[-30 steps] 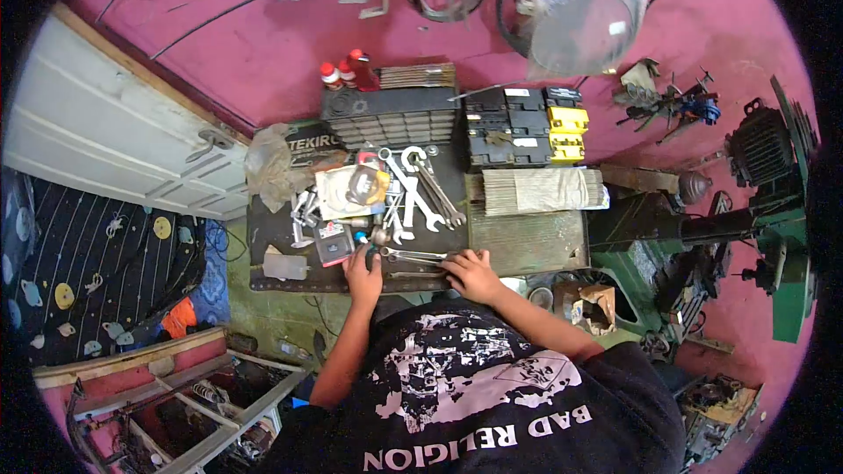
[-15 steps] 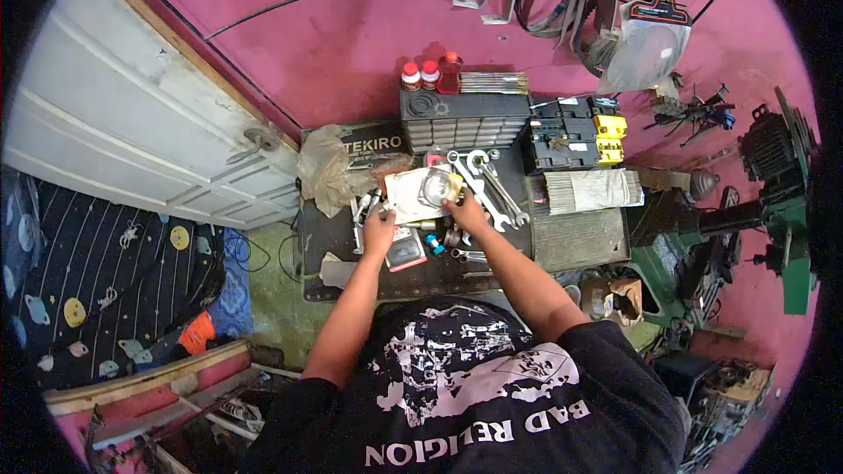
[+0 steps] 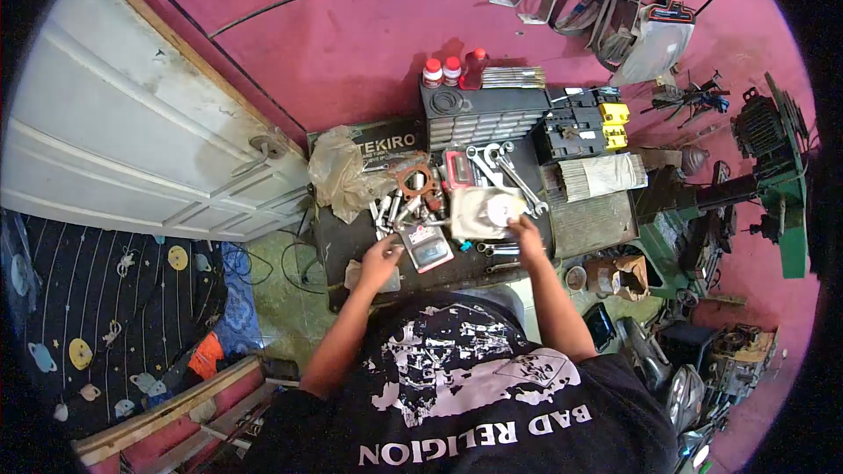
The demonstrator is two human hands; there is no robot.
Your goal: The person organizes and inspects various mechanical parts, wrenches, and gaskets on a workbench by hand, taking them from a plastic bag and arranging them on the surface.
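My right hand (image 3: 529,241) grips the lower right corner of a cream-coloured flat packet (image 3: 469,217) with a round pale piece on its right side. The packet is tilted and slightly blurred above the workbench (image 3: 344,246). My left hand (image 3: 378,265) is empty, its fingers parted, fingertips right at the left edge of a blister pack (image 3: 426,247) with a dark item inside. Beyond it lie metal sockets (image 3: 386,211) and a copper-coloured ring gasket (image 3: 414,181). Several combination wrenches (image 3: 509,177) lie behind the packet, beside a red-edged package (image 3: 457,168).
A crumpled plastic bag (image 3: 341,175) and a TEKIRO box (image 3: 386,144) stand at the back left. Behind are a drawer cabinet (image 3: 481,127) with red-capped bottles (image 3: 433,72) and black-yellow cases (image 3: 575,132). A white door (image 3: 149,114) borders the left; a green machine (image 3: 781,193) stands right.
My left hand has let go of the packet and moved down toward the blister pack. The right hand has carried the packet rightward, uncovering the gasket and red-edged package. The view has shifted a little.
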